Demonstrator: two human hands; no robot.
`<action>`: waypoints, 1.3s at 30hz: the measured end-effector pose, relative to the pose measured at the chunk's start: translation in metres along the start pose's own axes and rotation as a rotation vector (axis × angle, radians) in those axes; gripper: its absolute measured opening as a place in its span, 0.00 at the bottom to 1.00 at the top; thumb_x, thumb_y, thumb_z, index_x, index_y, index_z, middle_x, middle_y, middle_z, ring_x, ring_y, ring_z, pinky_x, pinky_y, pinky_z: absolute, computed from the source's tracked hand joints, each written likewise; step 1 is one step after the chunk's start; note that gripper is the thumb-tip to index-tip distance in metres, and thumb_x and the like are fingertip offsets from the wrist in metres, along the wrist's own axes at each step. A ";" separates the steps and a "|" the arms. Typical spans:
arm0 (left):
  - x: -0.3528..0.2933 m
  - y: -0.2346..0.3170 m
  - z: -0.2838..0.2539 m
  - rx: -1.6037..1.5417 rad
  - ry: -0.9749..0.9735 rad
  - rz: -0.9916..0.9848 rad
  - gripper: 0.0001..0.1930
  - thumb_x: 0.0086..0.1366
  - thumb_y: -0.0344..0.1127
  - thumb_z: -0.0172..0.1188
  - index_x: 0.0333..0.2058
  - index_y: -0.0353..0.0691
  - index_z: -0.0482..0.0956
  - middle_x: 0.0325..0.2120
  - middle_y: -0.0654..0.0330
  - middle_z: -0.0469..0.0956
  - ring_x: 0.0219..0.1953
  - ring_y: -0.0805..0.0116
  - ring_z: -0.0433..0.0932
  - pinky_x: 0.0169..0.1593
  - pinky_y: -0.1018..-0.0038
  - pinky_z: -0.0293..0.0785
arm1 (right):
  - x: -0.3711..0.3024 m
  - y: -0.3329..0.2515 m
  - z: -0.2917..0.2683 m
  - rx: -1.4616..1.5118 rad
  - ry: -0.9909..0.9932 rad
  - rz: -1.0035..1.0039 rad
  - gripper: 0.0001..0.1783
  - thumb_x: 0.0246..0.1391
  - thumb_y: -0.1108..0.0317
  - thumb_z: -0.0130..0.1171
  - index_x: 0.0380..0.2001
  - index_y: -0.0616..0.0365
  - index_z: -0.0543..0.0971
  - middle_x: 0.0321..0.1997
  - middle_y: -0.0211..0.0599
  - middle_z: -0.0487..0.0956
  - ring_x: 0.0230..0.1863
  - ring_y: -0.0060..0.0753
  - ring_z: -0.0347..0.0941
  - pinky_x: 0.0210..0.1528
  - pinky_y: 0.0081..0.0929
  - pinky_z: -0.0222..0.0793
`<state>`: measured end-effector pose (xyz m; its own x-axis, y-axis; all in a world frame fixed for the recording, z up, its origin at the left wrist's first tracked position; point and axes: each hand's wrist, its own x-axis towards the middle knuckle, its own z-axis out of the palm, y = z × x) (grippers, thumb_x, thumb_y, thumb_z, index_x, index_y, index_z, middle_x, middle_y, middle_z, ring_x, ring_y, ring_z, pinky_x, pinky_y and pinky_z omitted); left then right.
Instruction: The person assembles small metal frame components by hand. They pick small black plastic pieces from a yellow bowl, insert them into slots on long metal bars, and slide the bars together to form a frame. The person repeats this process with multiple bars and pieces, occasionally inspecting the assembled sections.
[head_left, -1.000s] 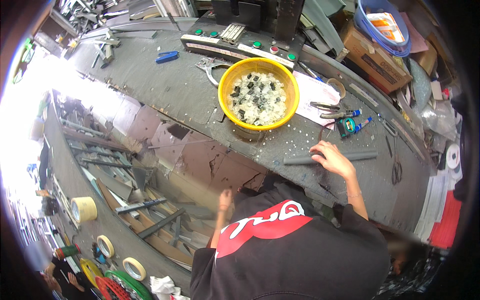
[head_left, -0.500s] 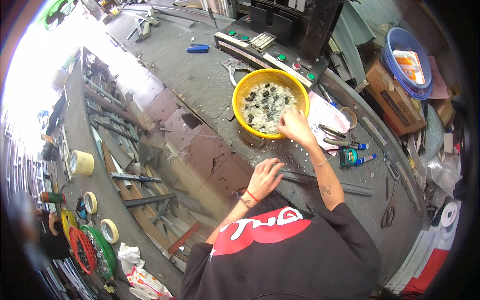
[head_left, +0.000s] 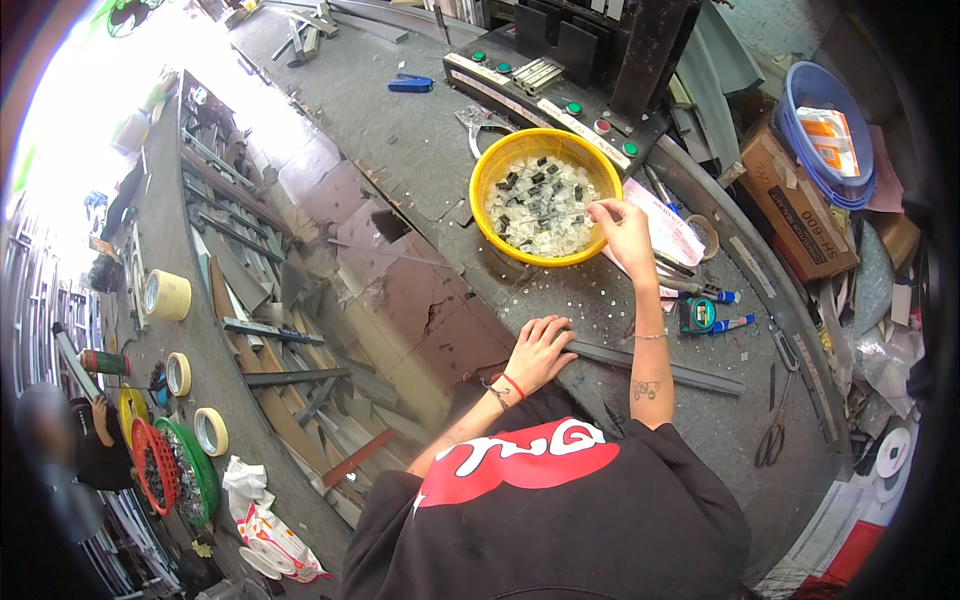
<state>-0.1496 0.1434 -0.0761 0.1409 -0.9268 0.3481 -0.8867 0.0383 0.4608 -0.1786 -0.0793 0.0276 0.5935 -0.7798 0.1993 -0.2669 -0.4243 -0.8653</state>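
A yellow plastic basket stands on the workbench, filled with small clear and black plastic pieces. At its right rim is my right hand, thumb and fingertips pinched together; anything between them is too small to make out. My left hand lies at the bench's near edge, fingers stretched out, beside the left end of a grey metal profile. Whether the fingers touch the profile is hard to tell. Tiny white bits are scattered between the basket and the profile.
Right of the basket lie papers, pliers, a teal tape measure and scissors. Behind it stands a machine panel with green buttons. A blue stapler lies farther left. Across the gap, a person works beside tape rolls.
My right hand has risen from the pieces inside the basket to its right rim, fingers pinched. My left hand has shifted slightly and lowered toward the end of the profile.
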 end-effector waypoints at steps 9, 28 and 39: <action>-0.006 0.000 0.006 -0.048 0.061 -0.024 0.16 0.57 0.42 0.59 0.44 0.47 0.72 0.50 0.65 0.68 0.58 0.64 0.62 0.60 0.63 0.54 | 0.015 0.015 -0.004 -0.011 0.112 -0.019 0.11 0.58 0.74 0.47 0.41 0.63 0.76 0.33 0.42 0.79 0.36 0.33 0.76 0.40 0.27 0.69; -0.017 0.001 0.022 -0.086 0.181 -0.055 0.16 0.55 0.38 0.60 0.44 0.48 0.72 0.49 0.64 0.69 0.57 0.63 0.64 0.59 0.62 0.57 | 0.048 0.068 0.036 -0.854 -0.357 -0.424 0.07 0.42 0.71 0.51 0.29 0.58 0.73 0.31 0.45 0.75 0.38 0.51 0.71 0.40 0.46 0.60; -0.002 0.045 0.061 0.171 0.292 -0.068 0.28 0.42 0.52 0.66 0.38 0.41 0.70 0.45 0.57 0.67 0.56 0.56 0.61 0.63 0.54 0.50 | 0.039 0.043 0.009 -0.305 -0.344 -0.460 0.04 0.57 0.73 0.48 0.33 0.61 0.65 0.25 0.44 0.70 0.29 0.46 0.68 0.35 0.34 0.62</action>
<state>-0.2167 0.1238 -0.1052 0.2999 -0.7783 0.5517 -0.9286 -0.1056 0.3557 -0.1601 -0.1236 -0.0063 0.8945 -0.3165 0.3158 -0.1008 -0.8308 -0.5474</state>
